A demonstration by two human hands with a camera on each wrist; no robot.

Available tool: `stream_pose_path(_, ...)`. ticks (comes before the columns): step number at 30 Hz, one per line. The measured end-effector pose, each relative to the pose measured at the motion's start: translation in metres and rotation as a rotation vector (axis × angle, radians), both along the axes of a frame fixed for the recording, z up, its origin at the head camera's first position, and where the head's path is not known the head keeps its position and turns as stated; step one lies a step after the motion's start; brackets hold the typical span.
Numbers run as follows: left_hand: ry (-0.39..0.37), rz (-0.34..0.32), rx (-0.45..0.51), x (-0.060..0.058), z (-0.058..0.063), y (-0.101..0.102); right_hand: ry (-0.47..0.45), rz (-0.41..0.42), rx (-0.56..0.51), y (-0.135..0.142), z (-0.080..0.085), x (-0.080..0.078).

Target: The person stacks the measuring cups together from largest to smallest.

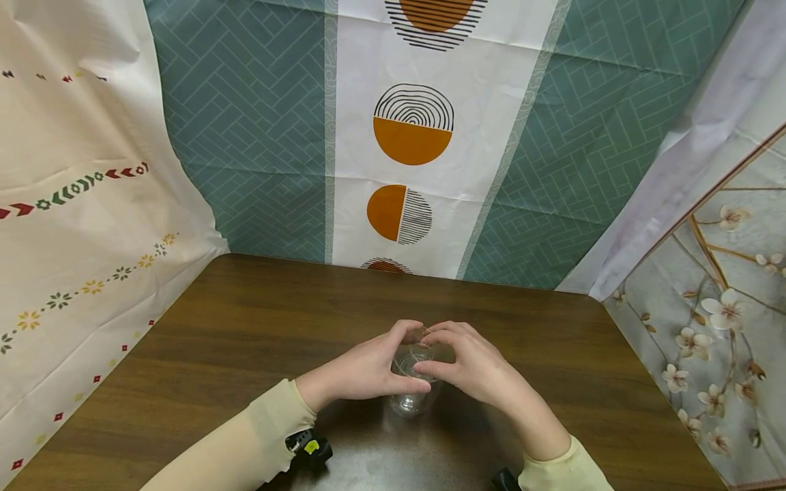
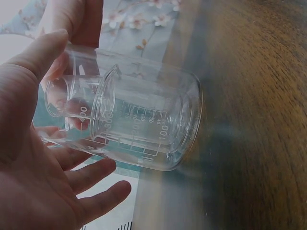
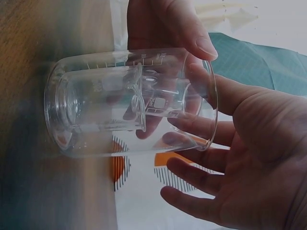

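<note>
Three clear glass beakers are nested on the table. The large beaker (image 1: pixel 408 405) stands upright with white graduations on its wall. Inside it sits a medium beaker (image 3: pixel 98 98), and the smallest beaker (image 3: pixel 160 93) rises from the medium one, its rim near the large beaker's mouth. My left hand (image 1: pixel 365 368) holds the large beaker near its top, thumb on one side and fingers on the other. From the opposite side, my right hand (image 1: pixel 475 361) reaches into the mouth, thumb and fingertips pinching the smallest beaker at its rim.
The beakers stand on a dark brown wooden table (image 1: pixel 282 300). A green and white patterned cloth (image 1: pixel 264 136) hangs behind it. Cream cloth (image 1: pixel 74 245) borders the left side, and a flowered panel (image 1: pixel 712 354) the right.
</note>
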State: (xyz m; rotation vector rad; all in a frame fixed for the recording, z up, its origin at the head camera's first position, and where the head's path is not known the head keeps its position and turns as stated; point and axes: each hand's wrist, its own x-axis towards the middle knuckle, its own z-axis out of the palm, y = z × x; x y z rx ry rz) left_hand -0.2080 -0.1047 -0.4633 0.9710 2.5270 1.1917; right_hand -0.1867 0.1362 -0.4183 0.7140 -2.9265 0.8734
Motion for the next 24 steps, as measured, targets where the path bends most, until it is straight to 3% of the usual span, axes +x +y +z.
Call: stream_pose_path(24, 0.013, -0.007, 0.013, 0.0002, 0.0002, 0.0001, -0.002, 0.020, -0.002, 0.0020, -0.0008, -0.0010)
